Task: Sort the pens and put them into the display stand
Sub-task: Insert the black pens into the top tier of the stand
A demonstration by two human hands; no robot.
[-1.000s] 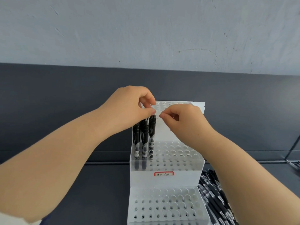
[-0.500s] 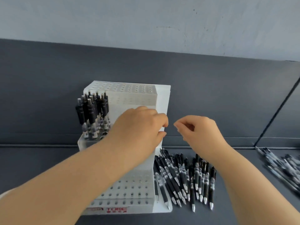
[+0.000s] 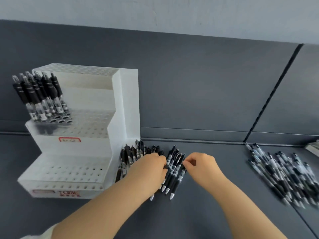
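— Two lots of pens on the tabletop (image 3: 207, 214), so which one matters?

— It's the row of pens (image 3: 136, 152) lying just beside the display stand (image 3: 89, 99), silver tips toward the person. The far pile (image 3: 283, 171) sits well apart on the right, and neither hand is near it.

— And the hands?

— The left hand (image 3: 150, 169) lies over the middle of the row, its fingers bent down among the barrels. Whether they hold one I cannot tell (blur and the back of the hand hide it). The right hand (image 3: 202, 166) has thumb and forefinger drawn together at the upper part of the end pen (image 3: 178, 179), with the other fingers curled in.

— So the step is picking up?

— I judge so: taking pens from the row for the stand. The standing pens (image 3: 39, 95) fill the left end of the middle tier. The holes to their right show none, nor do the top and bottom tiers.

— How is it done well?

— Lift the end pen by its far end so the tip trails. Let the left hand pin the neighbours, or they may roll and spoil the neat row. Take only a few at a time, all facing one way. Check each against those in the stand before it goes in (sorting is half the job). Then fill the next free hole beside the standing ones. Go straight down rather than at a slant, since a sideways push could well slide the light plastic stand.
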